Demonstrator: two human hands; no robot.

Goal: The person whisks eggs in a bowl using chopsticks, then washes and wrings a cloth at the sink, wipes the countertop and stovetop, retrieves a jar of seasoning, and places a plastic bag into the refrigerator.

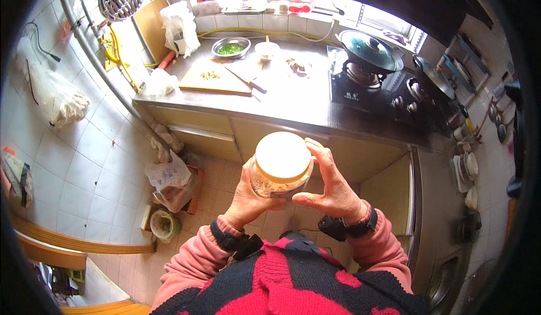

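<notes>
A clear jar [279, 186] with a pale lid and light bits inside is held up in front of my body, short of the counter. My left hand [252, 196] grips its left side and lower part. At the jar's right, my right hand [331, 184] has thumb and fingers spread around it, the fingertips at the lid's edge. Beyond, on the steel counter, lie a wooden cutting board [198, 78] with chopped bits and a kitchen knife [251, 82] whose handle passes the board's right edge. Behind the board stands a metal bowl [231, 48] of chopped greens.
A lidded wok [372, 51] stands on the gas stove [353, 89] at the right. A white bowl [267, 50] is at the counter's back. A grey pipe [99, 65] slants down at the left. Plastic bags [173, 177] and a bin [165, 225] are on the floor.
</notes>
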